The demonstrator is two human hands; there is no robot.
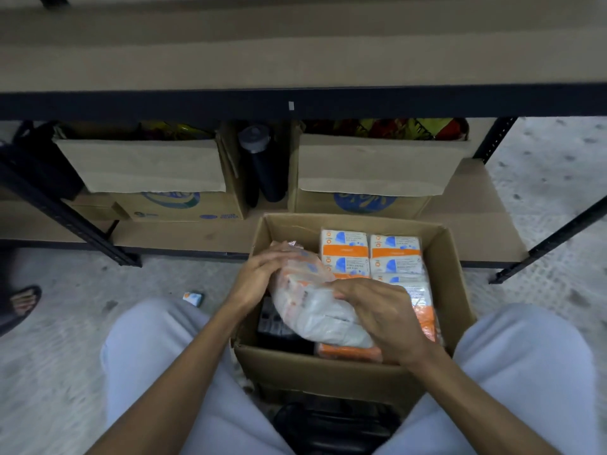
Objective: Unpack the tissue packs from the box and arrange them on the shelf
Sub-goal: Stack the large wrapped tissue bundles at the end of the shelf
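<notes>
A speckled concrete floor is spreading under the person's pale-trousered knees, and an open cardboard box is sitting between them. Just above it, the right hand is pinching the wrapper of a bundle of tissue packs with curled fingers. The left hand is curving its fingers over the bundle's far end. The bundle is tilting, blurred, clear-wrapped, white and orange. More tissue packs are lying flat in the box, white with orange bands, their print too small to read. Beyond, the shelf is carrying a left carton and a right carton, both with blurred blue logos, and a dark bottle is standing between them.
</notes>
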